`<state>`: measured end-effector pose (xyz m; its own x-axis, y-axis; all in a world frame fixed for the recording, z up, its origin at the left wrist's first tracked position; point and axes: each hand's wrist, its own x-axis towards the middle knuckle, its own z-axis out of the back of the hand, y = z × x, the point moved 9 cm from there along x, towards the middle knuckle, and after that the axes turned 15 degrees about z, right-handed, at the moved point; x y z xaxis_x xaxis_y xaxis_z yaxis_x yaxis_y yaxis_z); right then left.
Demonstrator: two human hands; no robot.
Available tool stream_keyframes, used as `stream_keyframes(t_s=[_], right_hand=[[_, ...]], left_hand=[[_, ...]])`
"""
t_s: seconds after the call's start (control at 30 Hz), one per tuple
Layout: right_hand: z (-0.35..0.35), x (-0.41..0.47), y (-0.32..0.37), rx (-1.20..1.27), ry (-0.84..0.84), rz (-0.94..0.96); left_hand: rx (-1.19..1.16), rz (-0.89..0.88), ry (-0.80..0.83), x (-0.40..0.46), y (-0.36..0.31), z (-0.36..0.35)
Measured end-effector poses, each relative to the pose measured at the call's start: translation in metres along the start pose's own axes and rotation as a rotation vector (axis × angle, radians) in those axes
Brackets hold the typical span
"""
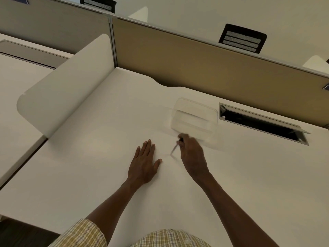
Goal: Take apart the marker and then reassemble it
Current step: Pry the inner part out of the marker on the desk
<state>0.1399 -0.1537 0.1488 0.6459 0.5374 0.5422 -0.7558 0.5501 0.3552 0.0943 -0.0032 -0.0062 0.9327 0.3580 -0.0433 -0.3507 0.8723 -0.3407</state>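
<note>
My right hand [191, 154] grips a thin marker [175, 147] over the white desk [106, 166]. The marker is blurred; its dark end shows at my fingers and its pale end points down and left toward the desk. Whether its cap is on cannot be told. My left hand [145, 162] lies flat on the desk with fingers straight, a short way left of the marker and apart from it.
A clear plastic tray [194, 115] sits just behind my right hand. A dark cable slot [263, 123] is cut into the desk at the right. A white curved divider [71, 82] rises at the left, a tan partition [195, 59] at the back.
</note>
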Motion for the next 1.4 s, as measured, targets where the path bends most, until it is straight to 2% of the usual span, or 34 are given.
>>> stream_keyframes(t_s=[0.07, 0.67, 1.2, 1.4], right_hand=[[-0.014, -0.007, -0.007, 0.039, 0.099, -0.064], [-0.014, -0.002, -0.011, 0.029, 0.110, -0.067], [0.036, 0.033, 0.008, 0.001, -0.113, 0.036], [0.047, 0.036, 0.015, 0.012, -0.145, 0.061]], left_hand=[[-0.012, 0.001, 0.002, 0.000, 0.000, 0.000], [0.010, 0.005, 0.004, 0.001, 0.001, -0.002], [-0.015, -0.014, -0.026, 0.000, -0.001, 0.000], [-0.026, -0.012, -0.018, 0.001, -0.001, 0.000]])
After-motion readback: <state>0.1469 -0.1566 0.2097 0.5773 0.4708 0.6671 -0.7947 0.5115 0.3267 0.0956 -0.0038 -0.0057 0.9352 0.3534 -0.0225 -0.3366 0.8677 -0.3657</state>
